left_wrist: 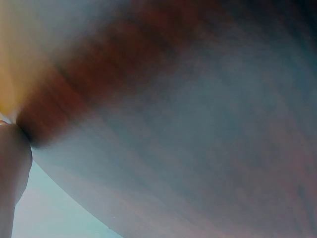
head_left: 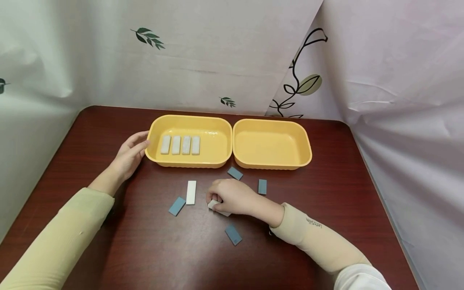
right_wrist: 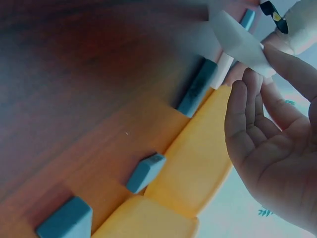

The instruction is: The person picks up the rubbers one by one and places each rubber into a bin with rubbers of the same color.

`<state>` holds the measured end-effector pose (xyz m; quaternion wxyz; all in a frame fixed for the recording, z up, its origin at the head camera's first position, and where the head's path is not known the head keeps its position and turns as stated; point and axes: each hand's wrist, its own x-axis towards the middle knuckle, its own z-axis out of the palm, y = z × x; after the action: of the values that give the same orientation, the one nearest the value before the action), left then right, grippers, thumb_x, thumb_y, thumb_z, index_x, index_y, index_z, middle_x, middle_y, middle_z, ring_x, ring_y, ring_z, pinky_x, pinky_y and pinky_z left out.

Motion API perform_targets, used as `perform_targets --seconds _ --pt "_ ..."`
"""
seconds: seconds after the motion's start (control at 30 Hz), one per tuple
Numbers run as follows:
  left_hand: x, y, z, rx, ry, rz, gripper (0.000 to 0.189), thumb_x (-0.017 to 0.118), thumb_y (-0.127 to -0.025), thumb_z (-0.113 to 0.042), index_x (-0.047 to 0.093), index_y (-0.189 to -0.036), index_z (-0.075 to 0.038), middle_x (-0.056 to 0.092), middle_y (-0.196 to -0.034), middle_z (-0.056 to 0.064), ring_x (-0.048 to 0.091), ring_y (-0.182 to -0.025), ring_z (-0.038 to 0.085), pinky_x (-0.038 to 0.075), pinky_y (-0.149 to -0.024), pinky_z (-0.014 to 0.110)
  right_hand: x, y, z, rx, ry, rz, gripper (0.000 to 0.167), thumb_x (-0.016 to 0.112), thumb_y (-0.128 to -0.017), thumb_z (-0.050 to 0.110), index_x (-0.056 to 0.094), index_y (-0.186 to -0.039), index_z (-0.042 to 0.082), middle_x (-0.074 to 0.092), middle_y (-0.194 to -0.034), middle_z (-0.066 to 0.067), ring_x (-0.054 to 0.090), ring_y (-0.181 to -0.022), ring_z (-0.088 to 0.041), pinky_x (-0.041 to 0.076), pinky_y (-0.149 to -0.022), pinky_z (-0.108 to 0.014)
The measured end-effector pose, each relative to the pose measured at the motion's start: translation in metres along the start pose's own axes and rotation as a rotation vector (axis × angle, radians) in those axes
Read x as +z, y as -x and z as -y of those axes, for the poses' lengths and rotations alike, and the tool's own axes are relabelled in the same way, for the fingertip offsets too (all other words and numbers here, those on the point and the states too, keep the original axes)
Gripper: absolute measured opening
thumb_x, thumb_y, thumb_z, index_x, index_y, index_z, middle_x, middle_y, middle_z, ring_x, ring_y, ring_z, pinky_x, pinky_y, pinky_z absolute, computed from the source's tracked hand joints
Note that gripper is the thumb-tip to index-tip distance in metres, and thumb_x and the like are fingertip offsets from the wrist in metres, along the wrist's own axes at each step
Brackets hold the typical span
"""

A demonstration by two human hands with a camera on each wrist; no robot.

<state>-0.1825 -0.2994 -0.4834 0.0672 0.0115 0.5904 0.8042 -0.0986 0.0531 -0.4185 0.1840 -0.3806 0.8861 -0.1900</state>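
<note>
1. A white rectangular block, its material uncertain, is pinched between the thumb and fingers of the right hand, near the middle of the dark red wood-grain table; whether it is clear of the surface cannot be told.
2. The left end of a yellow, plastic-looking left tray, near the table's far edge, is touched by the left hand, its fingers loosely extended.
3. Four white blocks are lined up inside, toward that tray's left end.
4. A loose white block and four blue-grey rectangular blocks are scattered nearer the table's near edge.
5. The step in hand is judged to be a pick-up; a steady pinch and clean lift seem called for.
</note>
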Motion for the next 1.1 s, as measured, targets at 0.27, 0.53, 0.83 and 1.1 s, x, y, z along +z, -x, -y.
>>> perform_targets --seconds 0.27,0.53,0.83,1.1 --pt "-0.001 0.000 0.000 0.008 0.026 0.002 0.027 0.053 -0.109 -0.002 0.061 -0.130 -0.016 0.054 -0.136 -0.005 0.062 -0.117 0.003 0.052 -0.096 0.012 -0.011 -0.003 0.001 0.022 -0.014 -0.055 0.007 0.080 -0.097 0.018 0.074 -0.094 0.019 0.067 -0.092 0.005 0.061 -0.081 -0.007 0.049 -0.070 -0.019" --pt "0.000 0.000 -0.001 -0.003 0.029 0.004 0.027 0.053 -0.109 -0.002 0.062 -0.129 -0.017 0.053 -0.136 -0.005 0.062 -0.117 0.002 0.052 -0.095 0.011 -0.025 -0.008 -0.001 -0.004 -0.045 -0.115 0.008 0.081 -0.096 0.015 0.074 -0.101 0.016 0.071 -0.092 0.004 0.065 -0.084 -0.008 0.052 -0.076 -0.020" --pt "0.001 0.001 -0.002 -0.011 0.026 0.001 0.027 0.054 -0.109 -0.003 0.062 -0.129 -0.019 0.053 -0.135 -0.006 0.062 -0.115 0.002 0.052 -0.094 0.011 -0.047 -0.017 -0.005 -0.001 -0.118 -0.190 0.007 0.079 -0.096 0.010 0.075 -0.102 0.013 0.072 -0.094 0.000 0.066 -0.084 -0.009 0.054 -0.077 -0.016" --pt "0.000 0.000 -0.002 -0.018 0.027 -0.003 0.027 0.054 -0.109 -0.003 0.061 -0.130 -0.018 0.052 -0.135 -0.005 0.062 -0.115 0.003 0.052 -0.094 0.012 -0.068 -0.026 -0.014 0.010 -0.226 -0.258 0.009 0.078 -0.096 0.008 0.075 -0.104 0.008 0.074 -0.096 -0.005 0.069 -0.087 -0.014 0.059 -0.080 -0.019"
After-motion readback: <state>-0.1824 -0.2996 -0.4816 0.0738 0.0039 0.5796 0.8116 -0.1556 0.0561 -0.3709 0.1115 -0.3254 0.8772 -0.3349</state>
